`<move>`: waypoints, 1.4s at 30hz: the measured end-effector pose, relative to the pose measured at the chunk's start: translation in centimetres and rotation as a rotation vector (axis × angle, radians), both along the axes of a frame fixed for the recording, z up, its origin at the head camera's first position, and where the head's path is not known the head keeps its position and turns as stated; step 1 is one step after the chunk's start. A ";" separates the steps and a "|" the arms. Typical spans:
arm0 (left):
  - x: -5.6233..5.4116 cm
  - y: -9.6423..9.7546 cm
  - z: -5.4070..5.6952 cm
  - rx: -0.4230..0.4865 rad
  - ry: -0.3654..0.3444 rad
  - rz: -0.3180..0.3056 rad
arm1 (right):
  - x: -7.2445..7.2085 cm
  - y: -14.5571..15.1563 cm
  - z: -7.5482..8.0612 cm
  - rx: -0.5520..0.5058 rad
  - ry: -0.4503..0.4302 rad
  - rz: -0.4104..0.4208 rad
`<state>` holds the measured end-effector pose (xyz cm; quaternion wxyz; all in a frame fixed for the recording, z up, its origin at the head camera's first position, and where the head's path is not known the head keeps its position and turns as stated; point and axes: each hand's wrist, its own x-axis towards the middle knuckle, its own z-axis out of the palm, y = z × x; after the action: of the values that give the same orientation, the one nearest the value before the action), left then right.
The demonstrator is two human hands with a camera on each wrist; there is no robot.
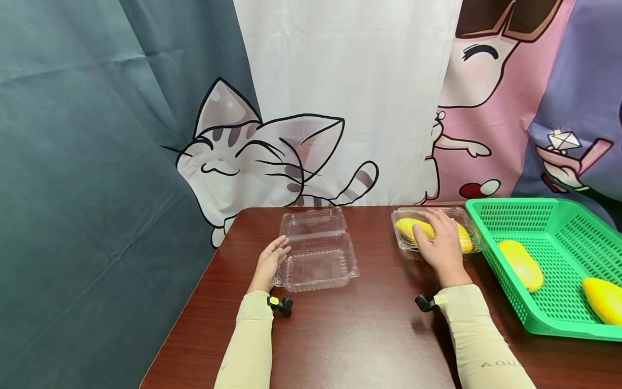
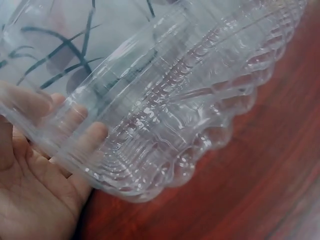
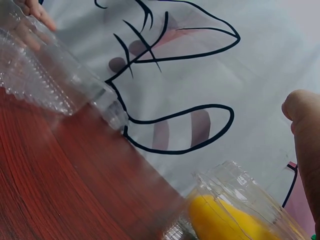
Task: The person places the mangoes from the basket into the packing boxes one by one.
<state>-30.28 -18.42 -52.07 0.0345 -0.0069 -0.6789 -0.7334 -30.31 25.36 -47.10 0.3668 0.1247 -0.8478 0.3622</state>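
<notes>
A clear plastic clamshell box (image 1: 318, 265) lies opened out on the table, its lid (image 1: 313, 222) folded back toward the curtain. My left hand (image 1: 268, 265) holds its left edge, and in the left wrist view the fingers (image 2: 94, 137) show through the clear wall. To the right, a second clear clamshell box (image 1: 405, 246) is closed, with yellow mangoes (image 1: 414, 228) inside. Over this box is my right hand (image 1: 441, 243), fingers spread and palm down, covering part of the fruit. In the right wrist view the thumb (image 3: 302, 107) stands apart from the plastic (image 3: 230, 180).
A green slotted basket (image 1: 544, 322) stands at the right, close to the closed box. One mango (image 1: 521, 265) lies on its left side and another mango (image 1: 604, 300) on its right. Behind the brown table (image 1: 340, 346) hangs a printed curtain (image 1: 350, 65).
</notes>
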 end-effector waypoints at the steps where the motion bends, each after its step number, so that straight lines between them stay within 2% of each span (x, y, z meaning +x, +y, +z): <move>1: 0.0 0.2 0.0 -0.003 -0.001 -0.004 | 0.0 0.0 -0.1 0.001 -0.002 -0.001; 13: -0.6 2.9 -0.6 -0.014 -0.010 -0.074 | 0.3 0.3 -0.2 0.010 -0.028 -0.005; 24: -0.2 5.6 -0.8 -0.028 0.020 -0.074 | 0.4 0.4 -0.4 0.018 -0.015 -0.004; 33: -0.1 5.6 -1.1 0.006 0.025 -0.102 | 0.5 -0.2 -0.4 0.038 -0.030 0.003; 38: 0.0 5.0 -1.1 0.039 0.067 -0.137 | 0.3 -0.4 1.1 0.066 -0.058 0.003; 42: 0.0 4.8 -1.1 0.031 0.091 -0.164 | 0.4 0.6 4.0 0.124 -0.082 0.013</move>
<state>-30.28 -13.64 -53.12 0.0055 -0.0953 -0.6623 -0.7432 -29.93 26.00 -43.07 0.3211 0.1379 -0.8819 0.3164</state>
